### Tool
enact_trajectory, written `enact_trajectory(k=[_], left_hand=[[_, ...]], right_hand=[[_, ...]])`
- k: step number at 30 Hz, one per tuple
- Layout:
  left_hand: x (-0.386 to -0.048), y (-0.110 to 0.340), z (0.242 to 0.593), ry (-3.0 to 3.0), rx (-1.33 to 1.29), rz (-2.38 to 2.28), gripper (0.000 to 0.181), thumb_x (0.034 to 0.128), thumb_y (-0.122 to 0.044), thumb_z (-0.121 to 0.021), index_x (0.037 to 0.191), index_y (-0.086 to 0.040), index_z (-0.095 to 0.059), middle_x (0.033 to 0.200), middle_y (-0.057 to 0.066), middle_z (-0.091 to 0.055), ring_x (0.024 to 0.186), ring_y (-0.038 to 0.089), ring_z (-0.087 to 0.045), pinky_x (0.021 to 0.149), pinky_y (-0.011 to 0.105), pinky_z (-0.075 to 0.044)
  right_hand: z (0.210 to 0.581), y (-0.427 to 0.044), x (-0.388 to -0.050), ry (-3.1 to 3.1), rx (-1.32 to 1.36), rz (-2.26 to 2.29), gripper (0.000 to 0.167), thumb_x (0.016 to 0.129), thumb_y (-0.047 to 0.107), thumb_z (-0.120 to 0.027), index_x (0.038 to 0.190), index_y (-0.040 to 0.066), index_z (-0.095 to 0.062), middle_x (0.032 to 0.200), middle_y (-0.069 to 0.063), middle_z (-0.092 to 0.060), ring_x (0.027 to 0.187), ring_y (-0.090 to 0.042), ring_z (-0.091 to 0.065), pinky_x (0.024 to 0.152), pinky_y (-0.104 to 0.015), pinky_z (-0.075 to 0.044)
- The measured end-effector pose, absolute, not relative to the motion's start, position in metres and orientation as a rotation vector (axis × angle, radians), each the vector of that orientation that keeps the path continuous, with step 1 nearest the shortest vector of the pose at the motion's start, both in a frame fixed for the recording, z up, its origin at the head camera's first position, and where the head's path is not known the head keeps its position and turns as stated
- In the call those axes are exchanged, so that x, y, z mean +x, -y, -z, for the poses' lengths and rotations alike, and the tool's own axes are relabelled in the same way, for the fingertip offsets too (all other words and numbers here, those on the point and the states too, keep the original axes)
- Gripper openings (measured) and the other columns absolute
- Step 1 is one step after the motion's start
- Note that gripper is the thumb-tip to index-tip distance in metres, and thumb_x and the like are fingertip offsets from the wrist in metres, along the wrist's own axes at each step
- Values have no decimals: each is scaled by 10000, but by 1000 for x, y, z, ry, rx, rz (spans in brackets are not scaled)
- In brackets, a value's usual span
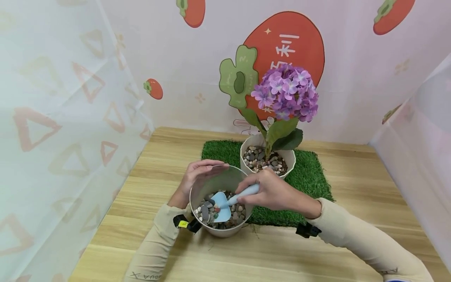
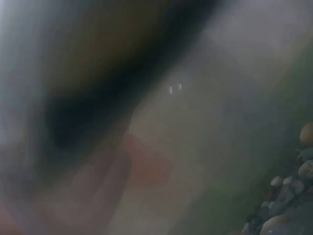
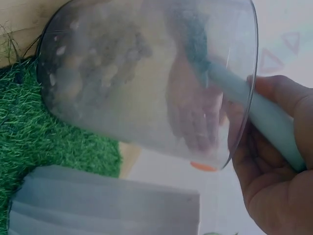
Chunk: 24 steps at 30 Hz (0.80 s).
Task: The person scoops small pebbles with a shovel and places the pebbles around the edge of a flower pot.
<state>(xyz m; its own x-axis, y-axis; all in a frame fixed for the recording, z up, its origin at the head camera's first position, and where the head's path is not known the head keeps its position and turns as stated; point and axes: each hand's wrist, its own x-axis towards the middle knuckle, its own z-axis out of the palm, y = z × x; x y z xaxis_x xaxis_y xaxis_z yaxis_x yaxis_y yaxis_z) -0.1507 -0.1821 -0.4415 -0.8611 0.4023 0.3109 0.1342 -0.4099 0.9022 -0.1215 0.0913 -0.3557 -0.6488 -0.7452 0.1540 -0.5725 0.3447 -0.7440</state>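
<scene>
Scoop (image 1: 222,207) & tub (image 1: 220,234), from where I stand. Scoop is inside tub, blade on pebbles (image 1: 240,213), handle (image 1: 248,191) slanting up past the rim. R hand (image 1: 273,192): thumb & fingers closed round handle. L hand (image 1: 190,178): fingers curved about tub's outer wall, at far L side of rim; L-wrist view too blurred to tell exact contact. Tub is just in front of pot (image 3: 107,203) w/ flower (image 1: 289,94), by near L part of turf (image 1: 310,184). Handling (est.): scoop light, stiff, prob. plastic; smooth handle may twist under load, so best held mid-length, thumb along top. Tub prob. thin-walled & slick, wt. low down w/ pebbles; steady by wall, just below rim. Pebbles hard, loose, apt to roll off blade.
</scene>
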Motion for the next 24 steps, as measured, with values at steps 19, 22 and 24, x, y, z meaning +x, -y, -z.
enact_trajectory(k=[19,22,24], left_hand=[[-152,188,438,-1686,772,-2297,349,1109,-86,-425,1303,-39,-711,1268,17,-784,1268,191,-714,1173,319,-524],[-151,193,438,-1761,748,-2274,335,1106,-114,-459,1294,-6,-713,1253,10,-790,1250,176,-723,1157,299,-533],[-148,197,439,-1805,742,-2249,358,1103,-115,-450,1318,44,-687,1275,17,-782,1261,165,-716,1157,281,-527]], right_hand=[[364,-127,-127,-2393,-1071,1446,117,895,141,-853,1008,171,-841,837,26,-775,500,8,-381,437,-175,-369],[363,-132,-126,-2416,-1066,1450,113,900,146,-850,1009,172,-839,829,26,-771,505,7,-378,442,-179,-372],[363,-136,-125,-2444,-1048,1455,116,898,146,-852,1011,170,-839,823,30,-770,506,5,-386,441,-185,-377]])
